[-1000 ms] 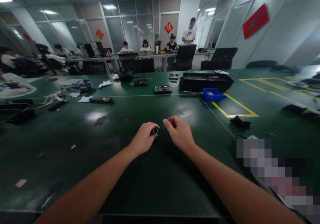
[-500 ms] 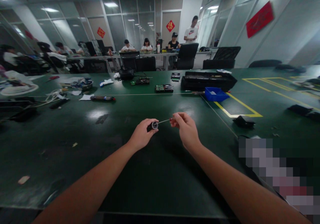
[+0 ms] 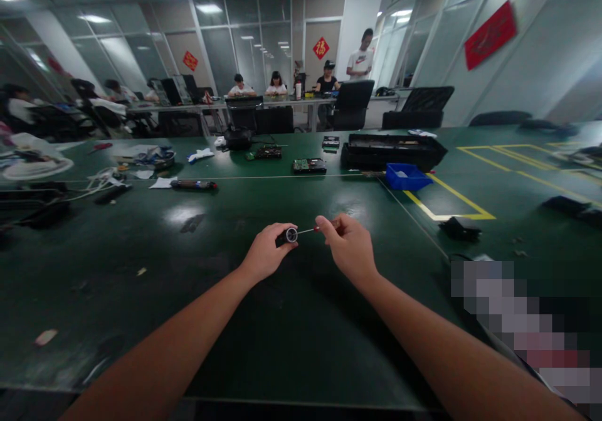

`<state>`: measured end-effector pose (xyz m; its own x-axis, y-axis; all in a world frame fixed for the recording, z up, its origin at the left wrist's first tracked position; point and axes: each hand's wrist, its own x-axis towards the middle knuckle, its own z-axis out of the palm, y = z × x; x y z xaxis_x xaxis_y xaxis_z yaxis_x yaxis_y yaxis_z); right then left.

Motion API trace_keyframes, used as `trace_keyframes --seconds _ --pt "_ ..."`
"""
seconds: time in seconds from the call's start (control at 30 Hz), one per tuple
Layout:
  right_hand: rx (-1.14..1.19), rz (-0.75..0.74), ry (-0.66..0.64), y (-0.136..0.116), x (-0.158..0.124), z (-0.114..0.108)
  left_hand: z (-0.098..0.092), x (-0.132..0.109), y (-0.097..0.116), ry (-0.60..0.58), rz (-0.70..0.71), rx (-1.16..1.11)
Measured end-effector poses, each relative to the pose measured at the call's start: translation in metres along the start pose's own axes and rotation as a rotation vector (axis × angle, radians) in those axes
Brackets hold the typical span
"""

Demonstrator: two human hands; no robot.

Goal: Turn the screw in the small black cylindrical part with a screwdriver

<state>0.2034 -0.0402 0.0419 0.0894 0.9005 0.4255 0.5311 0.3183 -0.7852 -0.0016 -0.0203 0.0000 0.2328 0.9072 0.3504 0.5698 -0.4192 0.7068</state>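
My left hand (image 3: 269, 250) is closed around a small black cylinder (image 3: 288, 236) with a pale ring around its round end, which faces right. My right hand (image 3: 348, 240) is closed on the red handle of a thin screwdriver (image 3: 306, 230). The metal shaft runs left from the fingers, and its tip is at the ringed end of the cylinder. How far the tip goes in I cannot tell. Both hands are above the green table (image 3: 286, 327), and most of the screwdriver handle is hidden by my fingers.
Farther back lie a circuit board (image 3: 309, 165), a long black housing (image 3: 395, 152) and a blue bin (image 3: 408, 177). A dark cylindrical tool (image 3: 194, 184) lies at left, near white cables (image 3: 96, 181). A black part (image 3: 459, 228) sits at right. Several people work beyond the table.
My right thumb and fingers have shifted on the screwdriver handle, with the thumb now stretched farther left. The left hand and the black cylinder stay in nearly the same place.
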Motion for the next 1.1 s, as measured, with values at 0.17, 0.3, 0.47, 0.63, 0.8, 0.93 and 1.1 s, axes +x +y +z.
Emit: trace_keyframes --seconds 0.17,0.3,0.47,0.63,0.8,0.93,1.1 --pt "-0.074 -0.054 0.008 0.0005 -0.0026 0.0009 -0.0009 -0.0007 -0.0007 0.002 -0.001 -0.004" --pt "-0.095 -0.097 -0.027 0.0013 -0.0038 0.0013 -0.0018 -0.0008 -0.0002 0.002 -0.009 -0.021" --pt "-0.086 -0.106 -0.063 0.0015 -0.0045 0.0012 -0.0026 -0.0001 -0.0014 0.010 -0.010 -0.013" --pt "0.027 -0.165 -0.134 0.0026 -0.0039 0.0018 -0.0026 0.0004 -0.0037 0.022 0.001 -0.004" --pt "0.109 -0.171 -0.215 0.0001 -0.0042 0.0007 -0.0025 0.0004 -0.0028 0.017 -0.006 -0.010" --pt "0.032 -0.110 -0.208 -0.0021 -0.0056 0.0003 -0.0028 0.0003 -0.0013 0.006 -0.004 -0.014" --pt "0.153 -0.077 -0.143 0.0011 -0.0062 0.0034 -0.0028 0.0002 -0.0006 -0.004 -0.026 -0.011"
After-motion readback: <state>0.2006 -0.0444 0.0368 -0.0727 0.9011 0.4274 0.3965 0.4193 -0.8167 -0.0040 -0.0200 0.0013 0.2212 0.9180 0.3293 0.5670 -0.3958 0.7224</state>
